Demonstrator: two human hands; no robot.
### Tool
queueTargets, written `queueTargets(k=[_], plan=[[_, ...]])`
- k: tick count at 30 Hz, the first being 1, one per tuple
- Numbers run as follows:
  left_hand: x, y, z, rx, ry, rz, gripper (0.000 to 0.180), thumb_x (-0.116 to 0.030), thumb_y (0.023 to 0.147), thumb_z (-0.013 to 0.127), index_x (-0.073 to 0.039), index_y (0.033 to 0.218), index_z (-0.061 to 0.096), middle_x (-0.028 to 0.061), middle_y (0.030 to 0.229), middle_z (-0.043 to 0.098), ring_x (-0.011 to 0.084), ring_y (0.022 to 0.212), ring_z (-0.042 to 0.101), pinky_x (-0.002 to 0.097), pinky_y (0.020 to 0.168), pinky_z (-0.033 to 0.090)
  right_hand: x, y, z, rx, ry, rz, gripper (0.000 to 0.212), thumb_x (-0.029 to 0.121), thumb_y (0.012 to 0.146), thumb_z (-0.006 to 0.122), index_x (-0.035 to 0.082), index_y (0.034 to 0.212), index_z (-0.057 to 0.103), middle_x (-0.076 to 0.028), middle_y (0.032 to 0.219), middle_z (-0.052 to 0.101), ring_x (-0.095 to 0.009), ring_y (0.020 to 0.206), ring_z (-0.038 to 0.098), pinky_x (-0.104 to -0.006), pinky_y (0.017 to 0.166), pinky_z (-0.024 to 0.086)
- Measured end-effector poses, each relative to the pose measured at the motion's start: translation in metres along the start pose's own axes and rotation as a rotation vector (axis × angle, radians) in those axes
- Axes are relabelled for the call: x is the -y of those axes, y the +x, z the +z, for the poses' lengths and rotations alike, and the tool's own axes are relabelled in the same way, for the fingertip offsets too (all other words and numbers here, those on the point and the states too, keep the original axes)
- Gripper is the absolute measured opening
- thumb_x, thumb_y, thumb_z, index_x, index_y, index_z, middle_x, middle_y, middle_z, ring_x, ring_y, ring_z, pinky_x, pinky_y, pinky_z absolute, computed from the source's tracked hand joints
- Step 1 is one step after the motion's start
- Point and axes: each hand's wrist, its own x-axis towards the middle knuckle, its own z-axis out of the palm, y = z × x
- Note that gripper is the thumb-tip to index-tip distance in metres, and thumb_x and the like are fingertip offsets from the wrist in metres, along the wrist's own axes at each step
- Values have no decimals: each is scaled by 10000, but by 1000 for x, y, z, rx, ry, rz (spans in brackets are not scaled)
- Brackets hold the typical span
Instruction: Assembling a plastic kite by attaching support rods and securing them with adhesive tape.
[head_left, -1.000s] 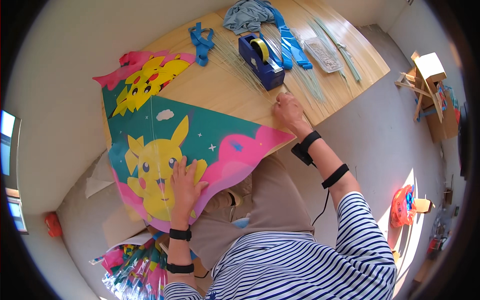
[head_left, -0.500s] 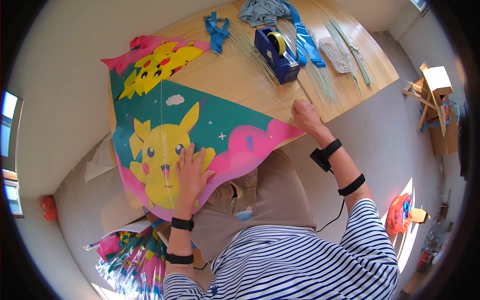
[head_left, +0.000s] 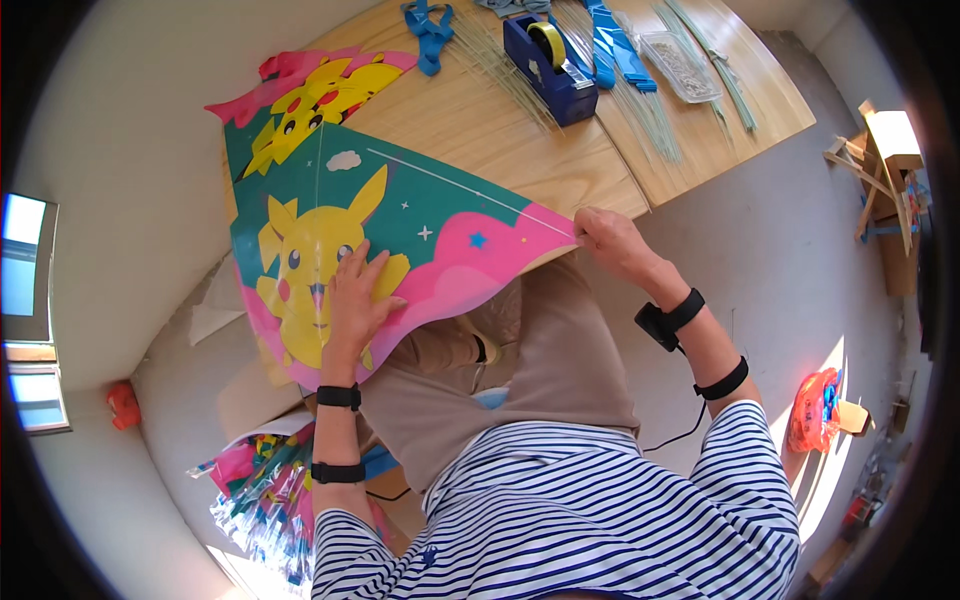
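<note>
A kite sheet (head_left: 390,205), green and pink with a yellow cartoon animal on it, lies on the near left of the table, its lower edge over my lap. My left hand (head_left: 355,300) rests flat on the printed figure, fingers spread. At the sheet's right corner, my right hand (head_left: 612,240) is closed, pinching the end of a thin pale rod (head_left: 450,187). This rod lies across the sheet, slanting along its upper right edge. My fingers hide its near end, and whether they also grip the corner is unclear.
Another kite sheet (head_left: 325,95) lies at the far left of the wooden table (head_left: 420,110). Farther back are a blue tape dispenser (head_left: 550,75), thin rods (head_left: 640,130), blue ribbon (head_left: 428,40) and a clear plastic box (head_left: 682,68). Bagged kites (head_left: 270,500) stand at lower left.
The rod now lies on the sheet along its upper right edge; before, it stretched beyond that edge over the table. My right hand has come slightly nearer and left, to the corner.
</note>
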Motion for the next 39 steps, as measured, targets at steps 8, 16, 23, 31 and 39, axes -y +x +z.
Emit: queueTargets(k=[8, 16, 23, 31, 39], plan=[[-48, 51, 20, -149, -262, 70, 391, -82, 782, 749, -12, 1159, 672, 174, 1283, 633, 359, 1208, 568, 427, 1016, 464, 6, 15, 14, 34, -66, 6, 21, 32, 846, 567, 28, 867, 567, -179, 842, 619, -401, 853, 605, -459, 718, 476], [-72, 125, 58, -251, -202, 184, 206, -65, 766, 735, -36, 963, 685, 139, 957, 655, 355, 951, 602, 466, 828, 496, -4, 16, 34, -160, -119, -52, 71, 21, 812, 594, 37, 877, 569, -163, 849, 613, -398, 827, 620, -467, 705, 497], [-72, 158, 83, -212, -123, 133, 128, -68, 771, 733, -55, 884, 675, 131, 915, 651, 359, 930, 612, 469, 790, 497, 6, 22, 39, -218, -131, -1, 71, 23, 819, 605, 33, 877, 566, -166, 854, 610, -393, 827, 625, -469, 702, 498], [-67, 167, 92, -219, -92, 101, 69, -69, 798, 713, -65, 845, 663, 138, 883, 655, 360, 903, 620, 472, 778, 505, -10, -5, 24, -477, 3, 203, 46, 49, 853, 623, 54, 893, 601, -154, 893, 625, -387, 825, 634, -464, 708, 520], [-73, 168, 88, -219, -77, 130, 69, -46, 790, 709, -47, 832, 654, 147, 856, 655, 359, 871, 624, 467, 749, 502, -10, -22, 31, -525, 4, 209, 40, 48, 854, 630, 65, 886, 614, -137, 895, 618, -374, 809, 636, -458, 692, 520]])
